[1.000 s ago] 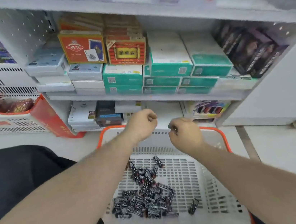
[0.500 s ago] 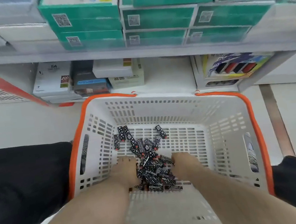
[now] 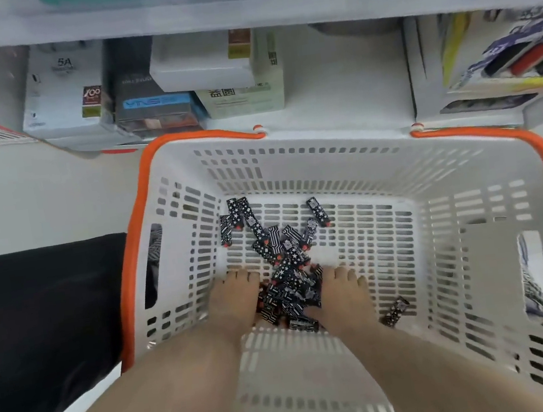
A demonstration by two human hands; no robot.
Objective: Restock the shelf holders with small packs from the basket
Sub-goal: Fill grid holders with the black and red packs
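Basket (image 3: 484, 157) sits on pale floor (image 3: 36, 188) against low shelf (image 3: 334, 93).

Head view; steeply downward, close over basket (image 3: 464, 159)

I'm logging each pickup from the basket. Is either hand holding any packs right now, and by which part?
It cannot be told. The left hand and right hand flank the pile of small packs, touching it, but no lifted or gripped pack shows.
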